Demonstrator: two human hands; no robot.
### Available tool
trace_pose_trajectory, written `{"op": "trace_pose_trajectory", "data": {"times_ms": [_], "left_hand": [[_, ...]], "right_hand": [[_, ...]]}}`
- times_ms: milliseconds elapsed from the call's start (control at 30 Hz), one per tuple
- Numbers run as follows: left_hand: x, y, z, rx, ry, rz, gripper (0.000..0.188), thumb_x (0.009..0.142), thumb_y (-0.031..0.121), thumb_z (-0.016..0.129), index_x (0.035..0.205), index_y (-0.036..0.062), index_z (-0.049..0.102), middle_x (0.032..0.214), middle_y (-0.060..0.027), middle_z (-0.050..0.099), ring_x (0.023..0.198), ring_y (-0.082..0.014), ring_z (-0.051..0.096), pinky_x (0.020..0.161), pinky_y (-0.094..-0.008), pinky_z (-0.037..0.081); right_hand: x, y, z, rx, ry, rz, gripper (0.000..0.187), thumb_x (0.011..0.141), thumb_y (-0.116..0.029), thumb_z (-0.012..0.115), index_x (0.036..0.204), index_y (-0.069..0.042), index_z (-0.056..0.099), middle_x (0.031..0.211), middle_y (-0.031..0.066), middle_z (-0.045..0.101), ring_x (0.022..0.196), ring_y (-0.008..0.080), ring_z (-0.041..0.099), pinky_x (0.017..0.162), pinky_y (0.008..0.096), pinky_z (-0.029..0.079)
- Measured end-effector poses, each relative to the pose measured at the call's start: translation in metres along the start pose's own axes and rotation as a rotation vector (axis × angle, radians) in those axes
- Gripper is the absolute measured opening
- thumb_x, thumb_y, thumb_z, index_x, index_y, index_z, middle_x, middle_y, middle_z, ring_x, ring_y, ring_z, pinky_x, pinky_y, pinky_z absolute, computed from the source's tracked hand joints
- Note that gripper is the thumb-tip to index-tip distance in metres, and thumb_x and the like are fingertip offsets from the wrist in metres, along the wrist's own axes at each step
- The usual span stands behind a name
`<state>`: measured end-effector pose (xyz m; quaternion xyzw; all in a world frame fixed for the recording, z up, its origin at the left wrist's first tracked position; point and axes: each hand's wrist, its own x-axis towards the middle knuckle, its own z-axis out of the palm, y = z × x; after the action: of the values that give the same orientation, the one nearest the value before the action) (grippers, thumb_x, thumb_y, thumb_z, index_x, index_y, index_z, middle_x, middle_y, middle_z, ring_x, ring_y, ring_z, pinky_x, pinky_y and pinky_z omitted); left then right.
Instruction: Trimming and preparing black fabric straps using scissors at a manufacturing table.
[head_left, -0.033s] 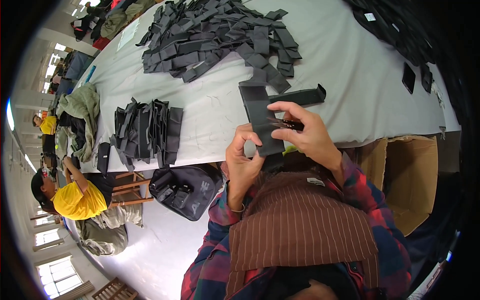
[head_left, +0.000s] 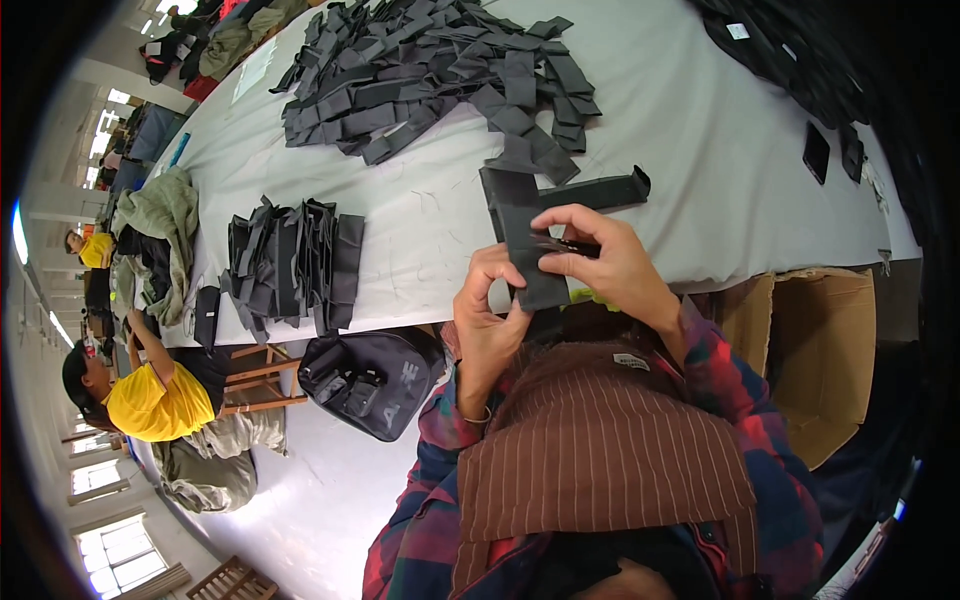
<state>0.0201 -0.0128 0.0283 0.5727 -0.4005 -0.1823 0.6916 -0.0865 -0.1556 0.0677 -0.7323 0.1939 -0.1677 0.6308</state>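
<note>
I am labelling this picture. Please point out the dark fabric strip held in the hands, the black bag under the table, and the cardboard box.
dark fabric strip [head_left: 527, 255]: head view, on its middle, between the hands.
black bag [head_left: 372, 380]: head view, on its front face.
cardboard box [head_left: 830, 350]: head view, on its outer side wall.

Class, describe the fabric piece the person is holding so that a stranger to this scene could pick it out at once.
Start at the long grey-white cloth-covered table and follow its near edge to the person's two hands. Between the left hand and right hand runs a flat dark grey rectangular fabric strip. Unlike the heaped strips beyond, it is the only one gripped.
</note>
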Motion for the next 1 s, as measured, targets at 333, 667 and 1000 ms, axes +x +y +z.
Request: {"op": "trace_pose_trajectory", "data": {"times_ms": [333,667,1000], "left_hand": [[-0.016,-0.04,0.0,-0.154,0.045,-0.343,0.03,0.081,-0.001,0.064,0.105,0.0039,0.046,0.107,-0.0057,0.053,0.097,-0.0128,0.052,0.086,-0.0264,0.042],[-0.016,-0.037,-0.014,-0.811,0.12,-0.598,0.025,0.088,0.003,0.056,0.112,0.002,0.048,0.111,-0.0072,0.055,0.095,-0.0125,0.056,0.083,-0.0247,0.046],[-0.01,-0.007,-0.004,-0.571,0.153,-0.512,0.031,0.084,-0.005,0.06,0.111,0.0013,0.046,0.113,-0.0084,0.054,0.097,-0.0119,0.056,0.084,-0.0262,0.047]], "right_hand": [[-0.016,0.023,0.021,-0.254,-0.003,-0.413,0.033,0.061,0.016,0.053,0.087,-0.002,0.059,0.087,0.0093,0.06,0.068,0.0214,0.06,0.06,0.027,0.048],[-0.024,0.033,0.023,-0.441,0.077,-0.511,0.034,0.059,0.016,0.055,0.084,-0.006,0.059,0.091,0.0071,0.058,0.067,0.0227,0.063,0.055,0.0298,0.05],[-0.022,0.02,0.014,-0.317,0.02,-0.4,0.026,0.07,0.002,0.069,0.094,-0.006,0.063,0.091,0.0075,0.06,0.073,0.0247,0.06,0.066,0.0308,0.048]]}}
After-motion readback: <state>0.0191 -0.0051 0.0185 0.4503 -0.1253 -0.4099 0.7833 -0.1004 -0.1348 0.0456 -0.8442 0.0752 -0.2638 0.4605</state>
